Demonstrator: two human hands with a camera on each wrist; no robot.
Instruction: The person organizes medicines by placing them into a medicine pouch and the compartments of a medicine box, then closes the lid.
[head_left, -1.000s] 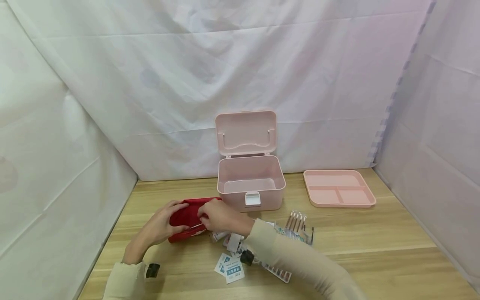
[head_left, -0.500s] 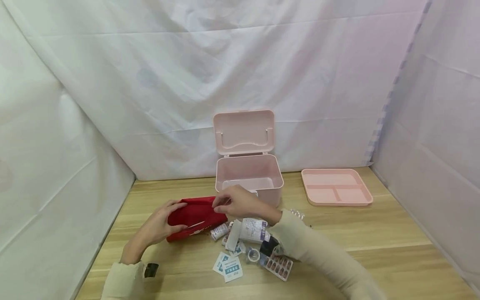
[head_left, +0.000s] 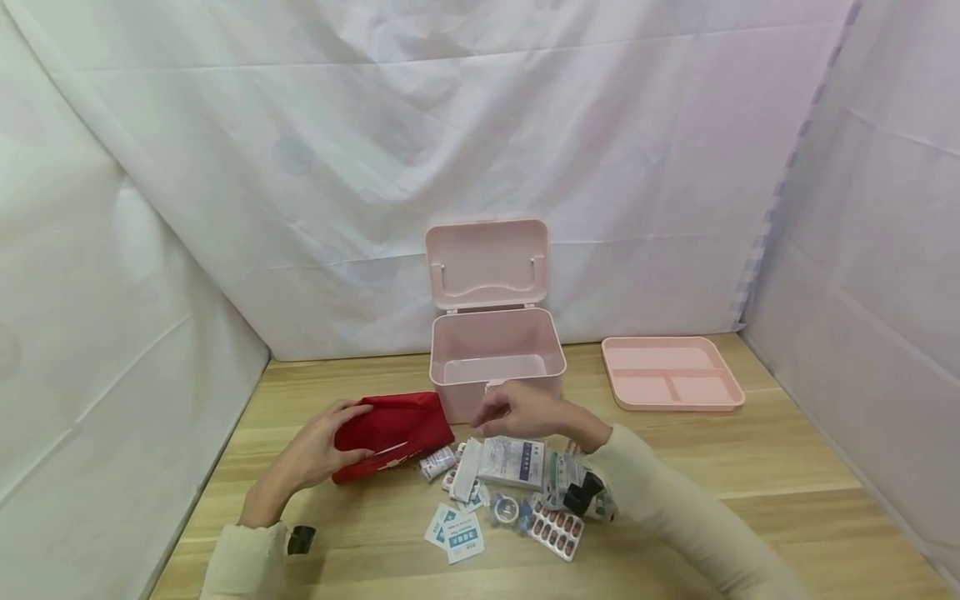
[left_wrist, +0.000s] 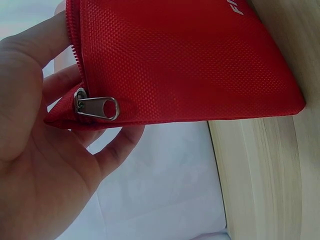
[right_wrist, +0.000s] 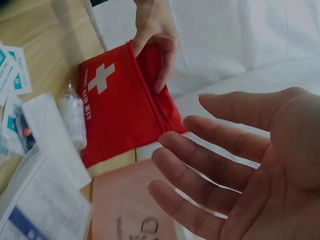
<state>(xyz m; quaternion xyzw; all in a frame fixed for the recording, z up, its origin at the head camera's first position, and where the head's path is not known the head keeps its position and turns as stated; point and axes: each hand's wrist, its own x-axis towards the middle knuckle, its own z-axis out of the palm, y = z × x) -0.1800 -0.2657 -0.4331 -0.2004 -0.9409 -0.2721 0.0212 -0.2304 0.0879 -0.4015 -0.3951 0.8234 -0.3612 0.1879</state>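
A red first aid pouch (head_left: 431, 429) with a white cross (right_wrist: 101, 78) stands unzipped at the left of the table. My left hand (head_left: 318, 446) holds it by its open mouth. The zipper pull (left_wrist: 100, 108) hangs beside that palm in the left wrist view. My right hand (right_wrist: 225, 165) holds nothing, its fingers relaxed and spread. In the head view it hovers before the pink box, just above a wrapped white packet (head_left: 513, 462). Beside the pouch lie a small wrapped roll (head_left: 437, 463) and a white strip-shaped piece (head_left: 467, 471).
The pink box (head_left: 459, 404) stands with its lid up behind the supplies. A pink divided tray (head_left: 675, 407) lies at the back right. Toward the front are a tape roll (head_left: 506, 510), a capsule blister pack (head_left: 557, 531), alcohol pad sachets (head_left: 465, 537) and clear-bagged items (head_left: 557, 479).
My right hand has come out of the pouch's mouth and moved right, uncovering the supplies. My left hand keeps its hold on the pouch.
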